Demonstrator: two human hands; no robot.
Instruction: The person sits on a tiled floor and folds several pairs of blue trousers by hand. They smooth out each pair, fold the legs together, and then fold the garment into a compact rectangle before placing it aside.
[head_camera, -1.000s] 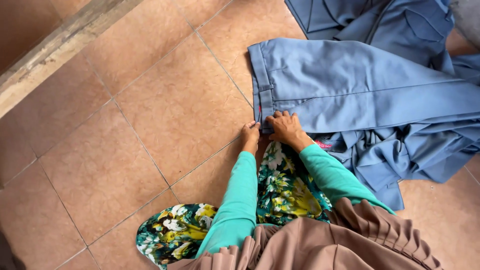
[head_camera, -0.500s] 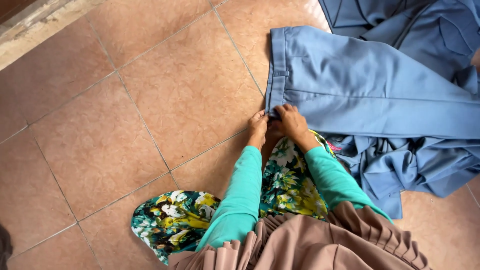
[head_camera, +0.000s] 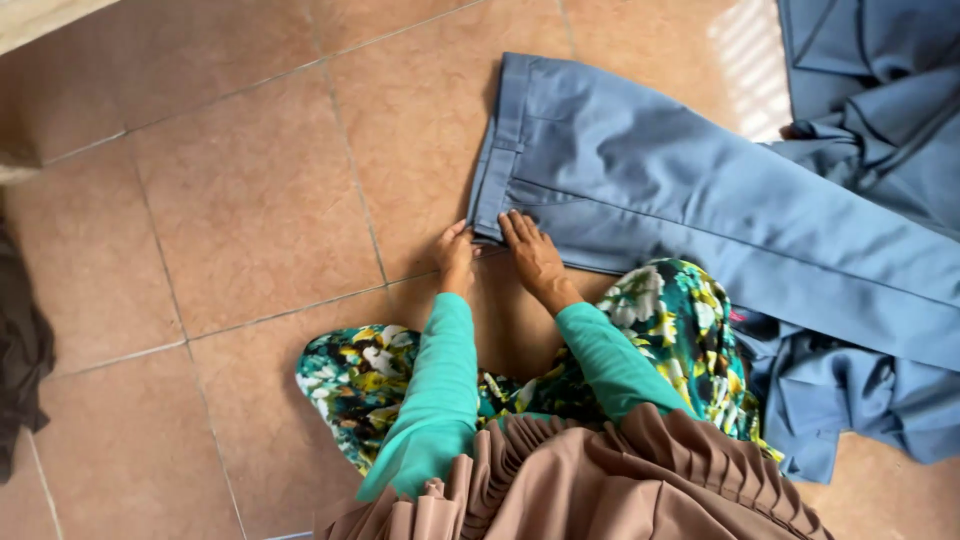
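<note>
We wear long teal sleeves, snug and plain, that end at our wrists. Our left hand (head_camera: 455, 258) and right hand (head_camera: 533, 256) are bare: we see no rings, no watch, no gloves. Below the sleeves a floral skirt (head_camera: 680, 320) spreads over our legs, dark green and teal with yellow and white blossoms. Nearest the camera hangs a dusty pink-brown cloth (head_camera: 600, 490), gathered into fine close pleats along its edge and smooth beyond, draped from our head and covering our chest.
</note>
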